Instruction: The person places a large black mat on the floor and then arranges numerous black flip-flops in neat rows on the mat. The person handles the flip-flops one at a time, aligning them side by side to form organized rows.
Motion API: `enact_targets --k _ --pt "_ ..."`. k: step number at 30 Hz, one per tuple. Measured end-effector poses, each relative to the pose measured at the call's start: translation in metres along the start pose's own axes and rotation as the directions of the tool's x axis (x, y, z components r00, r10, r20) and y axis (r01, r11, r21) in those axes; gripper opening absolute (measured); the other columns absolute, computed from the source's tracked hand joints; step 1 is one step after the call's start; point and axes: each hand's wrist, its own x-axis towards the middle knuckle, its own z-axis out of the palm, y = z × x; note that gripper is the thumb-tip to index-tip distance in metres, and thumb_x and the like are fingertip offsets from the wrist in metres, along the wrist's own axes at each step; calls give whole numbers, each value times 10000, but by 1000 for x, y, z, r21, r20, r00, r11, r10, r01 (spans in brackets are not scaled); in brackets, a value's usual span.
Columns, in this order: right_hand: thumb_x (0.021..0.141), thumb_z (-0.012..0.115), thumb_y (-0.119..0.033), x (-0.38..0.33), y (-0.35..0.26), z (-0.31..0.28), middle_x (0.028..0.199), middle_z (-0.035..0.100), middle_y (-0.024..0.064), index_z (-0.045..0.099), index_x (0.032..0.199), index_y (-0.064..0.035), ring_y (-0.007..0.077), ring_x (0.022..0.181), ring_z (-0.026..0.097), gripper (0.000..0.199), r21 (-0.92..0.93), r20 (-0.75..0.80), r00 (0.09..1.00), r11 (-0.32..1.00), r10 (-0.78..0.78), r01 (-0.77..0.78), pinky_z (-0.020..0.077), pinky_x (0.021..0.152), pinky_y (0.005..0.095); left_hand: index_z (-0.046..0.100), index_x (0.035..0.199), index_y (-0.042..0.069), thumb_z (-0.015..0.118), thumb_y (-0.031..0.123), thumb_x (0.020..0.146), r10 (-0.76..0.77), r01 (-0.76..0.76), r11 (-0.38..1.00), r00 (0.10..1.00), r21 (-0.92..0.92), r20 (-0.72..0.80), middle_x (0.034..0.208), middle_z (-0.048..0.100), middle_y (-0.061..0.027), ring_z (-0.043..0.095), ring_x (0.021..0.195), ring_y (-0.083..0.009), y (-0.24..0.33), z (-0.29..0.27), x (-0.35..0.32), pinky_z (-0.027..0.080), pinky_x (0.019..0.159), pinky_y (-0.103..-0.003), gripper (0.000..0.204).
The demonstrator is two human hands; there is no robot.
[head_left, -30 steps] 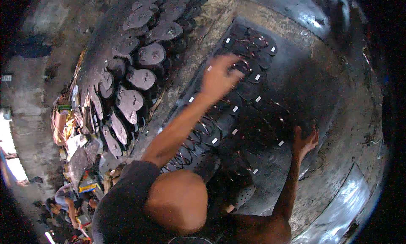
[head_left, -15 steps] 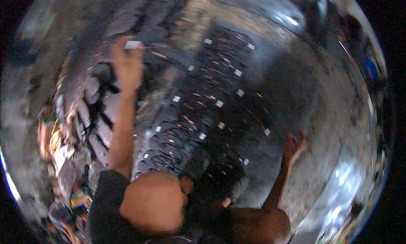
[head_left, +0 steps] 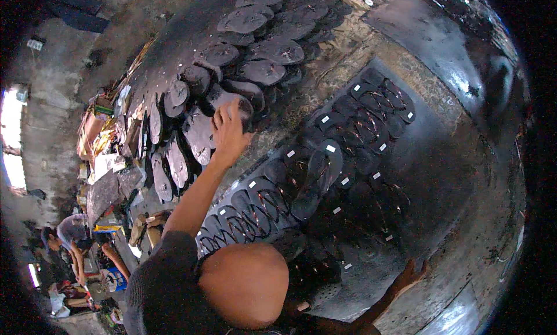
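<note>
My left hand (head_left: 229, 134) reaches over a pile of dark flip-flops at the upper left. Its fingers are spread and rest on the end of one flip-flop (head_left: 241, 104); no grip on it shows. Next to it, rows of black strapped flip-flops (head_left: 371, 120), many with small white labels, cover a dark sheet (head_left: 435, 190). One labelled flip-flop (head_left: 318, 181) lies slantwise on top of these rows. At the lower right, my right hand (head_left: 409, 275) is at the sheet's near right edge, fingers apart and nothing seen in it; it is in shadow.
More piled flip-flops (head_left: 272, 50) stretch to the far side. A shiny grey sheet (head_left: 426, 39) lies at the upper right. On the far left are cardboard and scraps (head_left: 96, 132). Below them, another person (head_left: 72, 230) bends over a cluttered spot.
The view has swung, and the picture is sharper. My left hand no longer has the white-labelled thing seen at its fingers; a labelled flip-flop now lies across the rows. My right hand is lower.
</note>
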Motion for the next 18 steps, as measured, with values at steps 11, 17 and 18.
enact_targets --k 11,17,18 --pt "1011 724 -236 21 -92 45 1313 704 157 599 1426 29 279 1168 671 508 -191 85 978 960 -192 205 502 1069 425 609 1339 27 603 68 1043 99 -450 794 759 -409 -643 1296 672 -190 635 1250 -350 55 -80 81 483 1068 -411 299" --pt "967 743 -50 -23 -307 150 1385 667 127 562 1489 -48 225 1300 612 552 541 519 700 822 -491 175 489 1117 379 636 1309 5 640 122 1027 893 -229 28 444 -973 -78 1259 675 -116 622 1247 -259 255 -96 97 455 1117 -376 306" --pt "953 778 -89 -20 -306 147 1369 671 118 569 1490 -48 200 1278 612 578 526 524 687 826 -503 204 476 1121 371 633 1287 -7 629 141 1040 948 -156 -2 315 -988 -52 1255 684 -118 614 1264 -249 284 -90 86 448 1132 -377 288"
